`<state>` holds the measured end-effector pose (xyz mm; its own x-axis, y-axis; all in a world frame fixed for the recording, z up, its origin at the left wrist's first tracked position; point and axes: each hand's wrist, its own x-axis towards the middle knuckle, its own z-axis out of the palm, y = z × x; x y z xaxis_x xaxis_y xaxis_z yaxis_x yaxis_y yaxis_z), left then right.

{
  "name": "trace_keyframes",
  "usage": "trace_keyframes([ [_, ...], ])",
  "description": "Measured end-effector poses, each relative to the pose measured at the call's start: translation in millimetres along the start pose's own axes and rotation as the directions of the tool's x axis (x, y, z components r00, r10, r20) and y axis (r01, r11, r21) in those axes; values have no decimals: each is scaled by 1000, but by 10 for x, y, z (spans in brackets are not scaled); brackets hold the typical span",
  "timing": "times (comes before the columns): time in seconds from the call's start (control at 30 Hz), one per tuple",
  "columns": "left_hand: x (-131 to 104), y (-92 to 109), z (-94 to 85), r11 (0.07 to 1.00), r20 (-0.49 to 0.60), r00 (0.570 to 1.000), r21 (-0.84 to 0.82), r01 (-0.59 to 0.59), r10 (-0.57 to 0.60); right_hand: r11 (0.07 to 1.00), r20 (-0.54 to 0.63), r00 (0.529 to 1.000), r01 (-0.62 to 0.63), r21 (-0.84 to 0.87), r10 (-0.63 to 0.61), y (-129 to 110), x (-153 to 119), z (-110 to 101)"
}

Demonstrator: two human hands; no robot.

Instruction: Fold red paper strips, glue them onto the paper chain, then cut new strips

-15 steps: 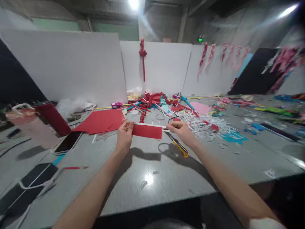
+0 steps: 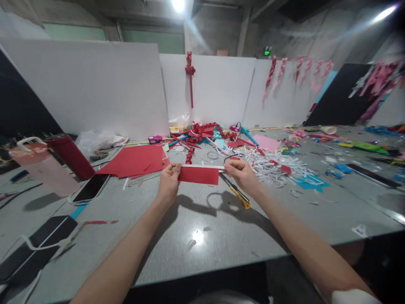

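A small red paper rectangle (image 2: 199,176) is held up above the table, level and facing me. Along its top edge runs a narrow white strip (image 2: 204,166), which reaches past the paper's right end. My left hand (image 2: 169,183) pinches the paper's left end between thumb and fingers. With thumb and forefinger, my right hand (image 2: 243,175) pinches the white strip's right end. Just below the right hand, a yellow-and-black utility knife (image 2: 240,196) lies on the table.
Red paper sheets (image 2: 136,160) lie at left, near a phone (image 2: 90,189), a red tumbler (image 2: 71,156) and a pink bottle (image 2: 47,169). White paper scraps (image 2: 275,166) are heaped at right. Red woven pieces (image 2: 202,131) lie behind; a white board (image 2: 218,88) stands at the back.
Both hands have shifted slightly to the right together with the red paper. Their pinching grips look the same. The knife has stayed in place.
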<state>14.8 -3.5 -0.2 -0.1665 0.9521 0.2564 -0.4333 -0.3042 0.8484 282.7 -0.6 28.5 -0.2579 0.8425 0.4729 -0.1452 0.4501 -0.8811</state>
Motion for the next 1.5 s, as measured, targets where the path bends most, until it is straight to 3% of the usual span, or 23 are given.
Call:
trace_keyframes([
  [0.53, -109, -90, 67, 986, 71, 984, 25, 162, -163, 976, 77, 996, -52, 214, 36, -48, -37, 107],
  [1.07, -284, -155, 208, 949, 219, 926, 4, 315, -308, 889, 136, 976, -210, 407, 168, -20, -89, 181],
  [1.37, -337, -143, 275, 947, 239, 919, 4, 321, -313, 850, 33, 971, -224, 477, 237, -36, -74, 283],
  [1.5, -376, -174, 315, 943, 252, 914, -11, 332, -319, 877, -32, 981, -157, 454, 192, 54, -75, 342],
])
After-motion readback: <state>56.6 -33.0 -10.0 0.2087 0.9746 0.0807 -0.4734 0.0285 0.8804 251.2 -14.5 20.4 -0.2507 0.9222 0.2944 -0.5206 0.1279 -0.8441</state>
